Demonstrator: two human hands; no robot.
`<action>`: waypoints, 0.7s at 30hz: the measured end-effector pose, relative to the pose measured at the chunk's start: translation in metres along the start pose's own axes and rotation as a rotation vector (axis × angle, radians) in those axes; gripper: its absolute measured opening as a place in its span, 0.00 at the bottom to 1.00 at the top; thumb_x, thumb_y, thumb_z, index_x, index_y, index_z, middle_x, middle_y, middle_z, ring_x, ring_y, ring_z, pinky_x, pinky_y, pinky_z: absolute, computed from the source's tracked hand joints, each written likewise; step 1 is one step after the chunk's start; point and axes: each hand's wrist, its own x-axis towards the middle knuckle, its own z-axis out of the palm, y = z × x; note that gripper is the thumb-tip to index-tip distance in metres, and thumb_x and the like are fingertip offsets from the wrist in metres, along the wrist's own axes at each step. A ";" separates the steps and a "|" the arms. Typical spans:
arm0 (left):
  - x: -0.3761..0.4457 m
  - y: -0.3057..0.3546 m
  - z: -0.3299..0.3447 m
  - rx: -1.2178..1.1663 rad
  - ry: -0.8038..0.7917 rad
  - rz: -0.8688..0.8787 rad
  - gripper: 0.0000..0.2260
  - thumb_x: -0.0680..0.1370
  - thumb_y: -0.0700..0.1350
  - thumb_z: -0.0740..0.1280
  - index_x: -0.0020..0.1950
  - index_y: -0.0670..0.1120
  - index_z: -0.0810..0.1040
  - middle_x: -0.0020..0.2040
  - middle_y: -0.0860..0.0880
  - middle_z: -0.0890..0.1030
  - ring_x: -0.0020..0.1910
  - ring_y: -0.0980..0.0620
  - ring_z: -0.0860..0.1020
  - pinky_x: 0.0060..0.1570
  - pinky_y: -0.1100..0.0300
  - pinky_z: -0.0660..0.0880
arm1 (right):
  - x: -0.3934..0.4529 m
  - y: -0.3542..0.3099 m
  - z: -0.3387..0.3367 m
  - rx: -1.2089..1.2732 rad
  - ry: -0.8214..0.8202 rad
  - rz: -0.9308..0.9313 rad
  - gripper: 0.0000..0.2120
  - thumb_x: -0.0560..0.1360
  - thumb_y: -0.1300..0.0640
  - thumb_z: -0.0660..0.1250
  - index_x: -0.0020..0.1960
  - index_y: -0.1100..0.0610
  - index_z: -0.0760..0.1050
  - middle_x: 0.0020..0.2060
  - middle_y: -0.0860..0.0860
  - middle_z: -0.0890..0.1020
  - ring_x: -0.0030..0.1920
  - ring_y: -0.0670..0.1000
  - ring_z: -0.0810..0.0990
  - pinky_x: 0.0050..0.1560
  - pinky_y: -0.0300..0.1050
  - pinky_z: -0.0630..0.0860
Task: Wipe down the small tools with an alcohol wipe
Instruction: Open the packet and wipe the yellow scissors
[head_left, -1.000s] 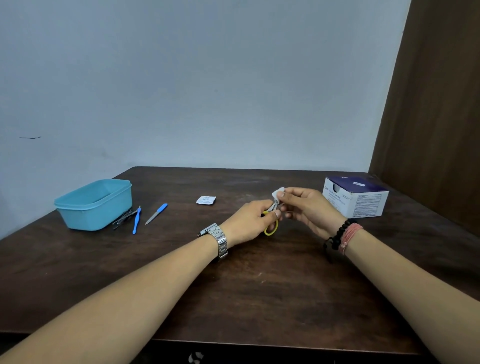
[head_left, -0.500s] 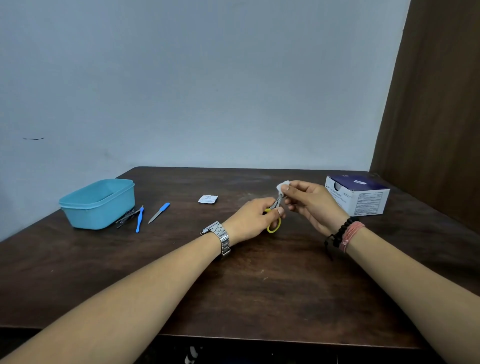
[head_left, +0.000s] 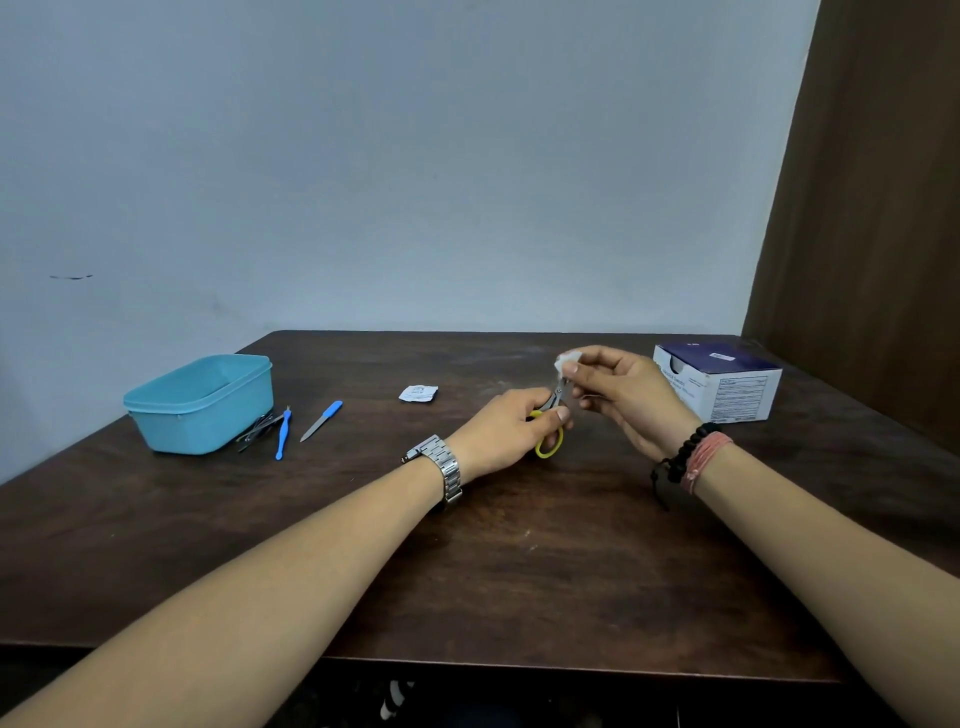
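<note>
Yellow-handled scissors (head_left: 549, 426) are gripped by the left hand (head_left: 506, 431) above the middle of the table (head_left: 519, 571), the right hand (head_left: 623, 400) pinches a white wipe (head_left: 566, 360) at their blade tip, and near the left edge lie the other tools (head_left: 283, 428) beside a blue container (head_left: 202, 402).

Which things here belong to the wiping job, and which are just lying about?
Job:
- scissors in left hand
- wipe in right hand
- blue tools beside the tub

Lying about:
- teal tub
- torn wrapper
- box
</note>
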 end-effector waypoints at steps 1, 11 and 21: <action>0.000 0.000 0.000 0.003 -0.001 0.003 0.10 0.82 0.49 0.61 0.43 0.52 0.77 0.31 0.55 0.77 0.30 0.63 0.72 0.37 0.65 0.67 | -0.001 0.000 0.000 -0.012 -0.013 0.003 0.04 0.74 0.63 0.69 0.48 0.58 0.80 0.34 0.50 0.80 0.32 0.44 0.76 0.34 0.34 0.74; -0.001 0.000 -0.001 0.006 0.008 0.007 0.10 0.82 0.49 0.61 0.44 0.51 0.78 0.32 0.55 0.78 0.31 0.62 0.72 0.38 0.64 0.68 | -0.003 0.000 0.001 -0.048 -0.044 -0.005 0.03 0.74 0.63 0.69 0.47 0.58 0.81 0.32 0.49 0.80 0.32 0.45 0.76 0.34 0.35 0.75; -0.001 0.001 -0.003 0.043 0.034 0.004 0.11 0.81 0.49 0.63 0.42 0.46 0.78 0.31 0.56 0.78 0.29 0.64 0.72 0.34 0.68 0.66 | -0.003 -0.001 0.002 -0.088 -0.052 -0.003 0.02 0.74 0.62 0.70 0.46 0.59 0.81 0.32 0.50 0.80 0.32 0.44 0.76 0.34 0.34 0.73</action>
